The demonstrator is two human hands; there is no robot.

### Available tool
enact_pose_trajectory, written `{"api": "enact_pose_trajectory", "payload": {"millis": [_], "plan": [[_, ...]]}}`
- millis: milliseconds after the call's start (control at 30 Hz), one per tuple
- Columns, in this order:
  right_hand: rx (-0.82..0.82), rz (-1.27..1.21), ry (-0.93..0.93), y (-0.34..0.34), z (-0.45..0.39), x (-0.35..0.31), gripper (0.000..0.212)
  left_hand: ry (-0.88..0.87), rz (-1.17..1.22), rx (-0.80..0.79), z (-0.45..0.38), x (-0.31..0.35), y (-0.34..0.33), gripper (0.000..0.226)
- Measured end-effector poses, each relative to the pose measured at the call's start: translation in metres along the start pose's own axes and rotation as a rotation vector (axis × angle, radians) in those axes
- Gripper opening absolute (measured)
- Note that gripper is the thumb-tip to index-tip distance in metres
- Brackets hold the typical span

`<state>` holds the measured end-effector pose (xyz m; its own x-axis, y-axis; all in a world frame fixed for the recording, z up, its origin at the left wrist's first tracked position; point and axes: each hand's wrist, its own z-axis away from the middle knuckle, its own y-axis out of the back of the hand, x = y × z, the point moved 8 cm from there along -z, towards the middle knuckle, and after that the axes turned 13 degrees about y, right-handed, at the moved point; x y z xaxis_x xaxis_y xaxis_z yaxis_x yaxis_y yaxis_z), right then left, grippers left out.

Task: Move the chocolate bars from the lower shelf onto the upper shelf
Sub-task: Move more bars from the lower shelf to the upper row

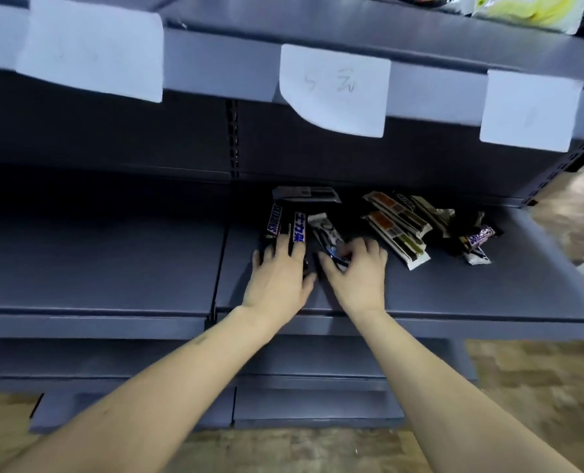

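Note:
Several chocolate bars lie on the grey lower shelf (113, 264). My left hand (278, 274) lies over two dark Snickers bars (285, 225), its fingers laid along them and its thumb at their right side. My right hand (355, 271) has its fingers curled round a white and blue bar (326, 233). More bars (398, 227) lie in a loose pile to the right, brown and white ones and a small purple one (478, 237). One bar (306, 194) lies flat at the back. The upper shelf (215, 63) runs overhead.
White paper labels (335, 90) hang from the upper shelf's front edge. Yellow and white packets (529, 8) stand on the upper shelf at the far right. A lower base shelf (300, 404) sits below, above a brown speckled floor (539, 387).

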<state>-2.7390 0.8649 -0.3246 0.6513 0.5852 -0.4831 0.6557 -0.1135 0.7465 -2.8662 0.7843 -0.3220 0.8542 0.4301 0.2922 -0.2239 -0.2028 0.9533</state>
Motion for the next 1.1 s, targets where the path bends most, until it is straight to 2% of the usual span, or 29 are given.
{"api": "enact_pose_trajectory", "payload": {"millis": [100,200,333,400,600,667,733,800,967,1100], "plan": [[0.003,-0.071,-0.046,0.007,0.009,0.007,0.02,0.019,0.071,-0.016,-0.003,-0.004,0.008,0.045],[-0.068,-0.175,-0.096,0.012,0.018,0.012,0.035,0.057,0.131,-0.021,-0.003,-0.007,0.013,0.04],[-0.16,-0.289,-0.096,0.019,0.028,0.014,0.045,0.036,0.052,-0.036,-0.004,-0.001,0.008,0.063],[-0.184,-0.296,-0.096,0.023,0.03,0.017,0.046,0.038,0.015,-0.057,-0.005,0.001,0.006,0.054],[-0.211,-0.206,-0.122,0.034,0.03,0.036,0.05,0.051,0.24,0.039,-0.001,-0.017,0.023,0.023],[-0.232,-0.226,-0.14,0.032,0.028,0.038,0.05,0.035,0.269,-0.013,-0.001,-0.021,0.021,0.038],[-0.249,-0.252,-0.158,0.03,0.028,0.039,0.051,-0.012,0.191,-0.077,0.001,-0.014,0.016,0.05],[-0.259,-0.27,-0.165,0.03,0.028,0.041,0.05,-0.016,0.114,-0.081,0.002,-0.006,0.013,0.043],[-0.251,-0.314,-0.181,0.032,0.029,0.043,0.043,-0.013,0.125,0.043,0.008,-0.005,0.015,0.015],[-0.227,-0.307,-0.181,0.033,0.028,0.043,0.043,-0.158,0.172,0.009,0.027,0.009,0.017,0.017]]}}
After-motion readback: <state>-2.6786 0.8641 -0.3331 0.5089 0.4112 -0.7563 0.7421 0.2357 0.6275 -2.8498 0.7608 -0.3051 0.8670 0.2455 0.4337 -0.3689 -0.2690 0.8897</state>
